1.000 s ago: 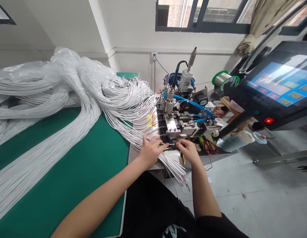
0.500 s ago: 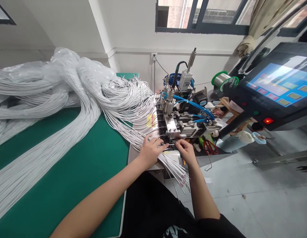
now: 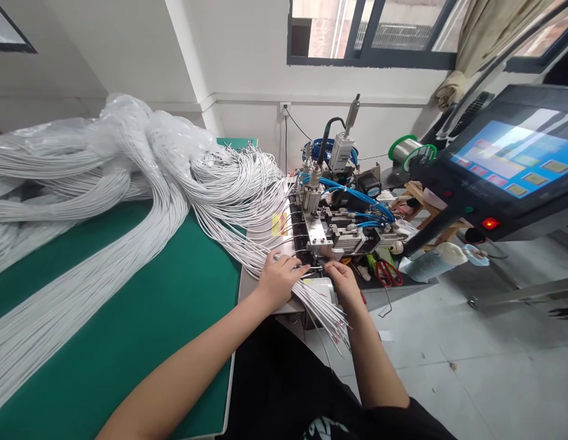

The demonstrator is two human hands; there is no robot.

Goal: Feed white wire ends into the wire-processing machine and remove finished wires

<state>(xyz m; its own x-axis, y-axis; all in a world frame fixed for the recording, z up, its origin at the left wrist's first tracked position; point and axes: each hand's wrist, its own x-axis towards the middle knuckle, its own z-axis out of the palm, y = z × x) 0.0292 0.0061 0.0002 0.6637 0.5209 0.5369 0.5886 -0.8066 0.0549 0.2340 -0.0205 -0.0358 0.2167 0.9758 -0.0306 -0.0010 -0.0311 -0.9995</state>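
A single white cable (image 3: 315,267) runs between my two hands at the front end of the machine (image 3: 318,232). My left hand (image 3: 280,278) pinches this cable with thumb and fingers, above a bundle of white cables (image 3: 318,305) whose stripped ends hang off the table corner. At the tip of the cable my right hand (image 3: 342,278) is closed, thumb against fingers; the very end is too small to make out. Several other cables lie side by side in the machine's black slotted holder (image 3: 299,229).
Wrapped cable bundles (image 3: 159,146) cover the green table (image 3: 173,311) on the left. To the right are a touchscreen panel (image 3: 513,159), a wire spool (image 3: 411,151), red-handled scissors (image 3: 388,273) and a film roll (image 3: 433,261).
My right hand has shifted very slightly at the cable tip. My left hand keeps its hold, and the view has tilted a little.
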